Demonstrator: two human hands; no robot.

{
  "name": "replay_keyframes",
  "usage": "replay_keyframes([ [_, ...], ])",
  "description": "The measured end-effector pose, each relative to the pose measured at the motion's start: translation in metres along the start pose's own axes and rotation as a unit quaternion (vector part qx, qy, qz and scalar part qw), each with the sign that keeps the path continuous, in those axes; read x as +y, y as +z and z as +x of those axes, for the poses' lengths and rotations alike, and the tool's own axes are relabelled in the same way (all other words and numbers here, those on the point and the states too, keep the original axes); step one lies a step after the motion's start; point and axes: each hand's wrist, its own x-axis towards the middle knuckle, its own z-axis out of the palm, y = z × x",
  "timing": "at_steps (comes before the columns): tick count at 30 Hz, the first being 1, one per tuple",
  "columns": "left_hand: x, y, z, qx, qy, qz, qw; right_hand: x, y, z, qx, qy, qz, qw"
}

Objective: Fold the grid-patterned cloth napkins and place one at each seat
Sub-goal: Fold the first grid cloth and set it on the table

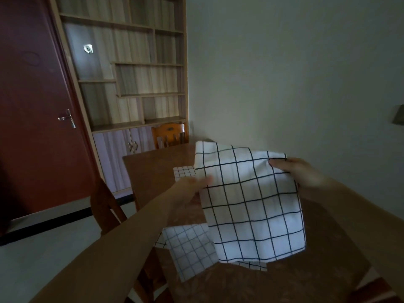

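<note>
A white napkin with a wide black grid [251, 204] hangs in the air above the brown table [153, 173]. My left hand [192, 189] pinches its left edge and my right hand [295, 171] grips its upper right corner. Below it, at the table's near left edge, lies a napkin with a finer blue grid [190, 248], partly over the edge. A small folded fine-grid napkin [183, 172] rests farther back on the table, half hidden by the held cloth.
A wooden chair [107, 206] stands at the table's left side and another chair [169, 134] at the far end. A tall shelf unit [131, 73] and a red-brown door [32, 106] fill the left; a plain wall runs along the right.
</note>
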Motion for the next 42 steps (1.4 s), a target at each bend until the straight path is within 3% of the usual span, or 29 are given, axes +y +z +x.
replay_keyframes([
  [2, -0.01, 0.0, -0.004, -0.019, -0.001, -0.021, 1.0, 0.005, -0.002, 0.0, 0.014, 0.019, -0.005, 1.0],
  [7, -0.012, 0.003, -0.005, 0.029, 0.023, -0.073, 0.997, 0.022, -0.005, -0.002, 0.058, 0.04, 0.01, 0.997],
  [12, -0.002, 0.01, -0.007, 0.051, 0.049, -0.119, 0.99, 0.016, -0.001, -0.017, -0.054, 0.112, -0.007, 0.992],
  [15, -0.001, 0.013, -0.007, 0.059, 0.056, -0.112, 0.99, 0.023, 0.003, -0.014, 0.033, 0.095, -0.009, 0.995],
  [17, -0.001, 0.014, -0.009, 0.038, 0.05, -0.091, 0.994, 0.03, 0.0, -0.007, 0.111, 0.065, -0.016, 0.992],
  [20, -0.003, 0.017, -0.009, 0.013, 0.06, 0.035, 0.998, 0.034, -0.007, -0.004, 0.13, 0.022, -0.025, 0.991],
  [23, -0.005, 0.026, -0.008, 0.072, 0.099, 0.137, 0.983, 0.03, -0.013, -0.007, 0.111, 0.003, -0.035, 0.993],
  [26, -0.006, 0.033, -0.003, 0.123, 0.129, 0.168, 0.97, 0.027, -0.021, -0.01, 0.088, -0.014, -0.061, 0.994],
  [29, 0.0, 0.038, -0.001, 0.2, 0.202, 0.249, 0.926, 0.03, -0.029, -0.014, 0.045, 0.016, -0.194, 0.98],
  [31, 0.004, 0.039, 0.004, 0.221, 0.251, 0.246, 0.909, 0.032, -0.035, -0.014, 0.038, 0.045, -0.274, 0.96],
  [34, 0.014, 0.046, 0.003, 0.163, 0.288, 0.209, 0.92, 0.026, -0.035, -0.02, 0.007, 0.065, -0.382, 0.922],
  [36, 0.018, 0.053, 0.002, 0.127, 0.331, 0.239, 0.904, 0.02, -0.025, -0.024, -0.009, 0.015, -0.46, 0.888],
  [40, 0.028, 0.071, 0.001, 0.03, 0.369, 0.247, 0.896, 0.011, 0.009, -0.024, -0.075, -0.05, -0.279, 0.956],
  [42, 0.029, 0.074, 0.002, 0.006, 0.372, 0.246, 0.895, 0.006, 0.025, -0.018, -0.114, -0.113, -0.252, 0.954],
])
